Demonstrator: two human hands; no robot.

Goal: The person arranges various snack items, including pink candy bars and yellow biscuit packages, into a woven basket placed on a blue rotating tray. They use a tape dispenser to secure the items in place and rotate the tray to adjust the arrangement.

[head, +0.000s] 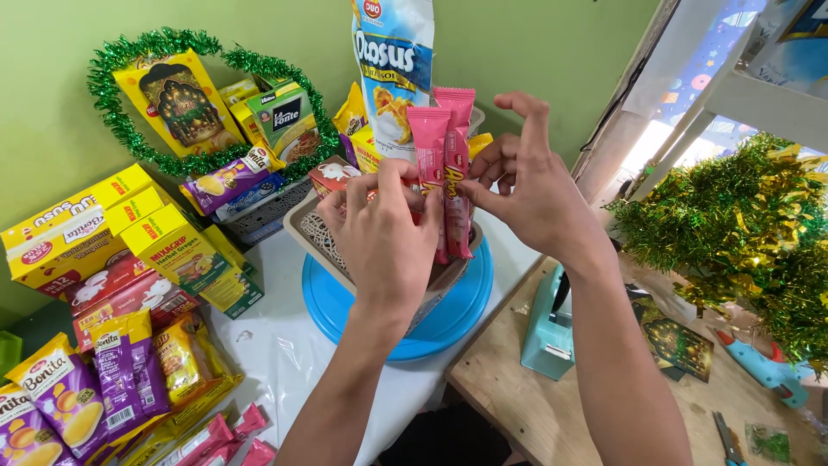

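Head view: two pink snack sachets (444, 173) are pinched upright by the left hand (384, 237) and steadied by the right hand (526, 185), thumb against them, other fingers spread. They are held over a beige basket (306, 226) on a blue round lid (448, 315), before a tall snack bag (392, 69)

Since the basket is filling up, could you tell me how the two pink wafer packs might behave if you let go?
The pink packs stand upright, tall and narrow, so they would probably tip without both hands steadying them. Their glossy wrappers look slippery. They seem light, so the big snack bag behind may prop them.
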